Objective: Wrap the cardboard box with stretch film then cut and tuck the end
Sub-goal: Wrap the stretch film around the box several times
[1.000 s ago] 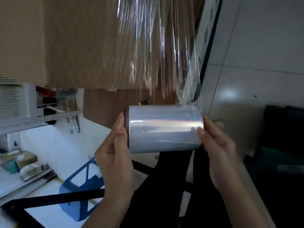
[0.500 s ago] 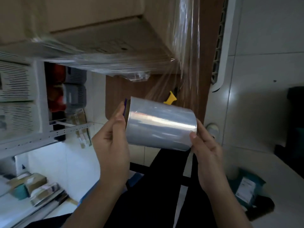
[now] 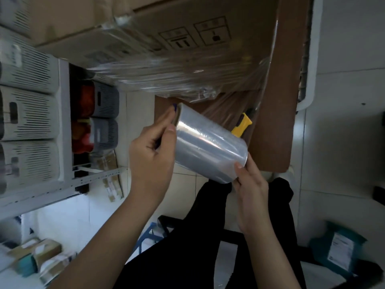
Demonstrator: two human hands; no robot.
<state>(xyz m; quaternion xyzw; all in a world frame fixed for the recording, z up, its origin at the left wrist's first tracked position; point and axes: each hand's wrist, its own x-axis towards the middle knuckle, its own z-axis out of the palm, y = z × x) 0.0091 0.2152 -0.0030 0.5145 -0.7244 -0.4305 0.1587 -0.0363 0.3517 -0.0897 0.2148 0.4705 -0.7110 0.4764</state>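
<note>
I hold clear stretch-film roll (image 3: 210,146) by ends, left hand (image 3: 153,155) and right hand (image 3: 251,193) clamped, below brown cardboard box (image 3: 166,49). Several layers on; cut with yellow cutter (image 3: 241,125), tuck left.

open floor (image 3: 343,142) lies right of the table (image 3: 277,122); shelving (image 3: 31,113) crowds the left.

The brown wooden table (image 3: 275,122) in front of me carries my cardboard box (image 3: 145,44), banded with stretch film along its near edge. A yellow cutter (image 3: 241,126) lies on the bare wood beside it.
</note>
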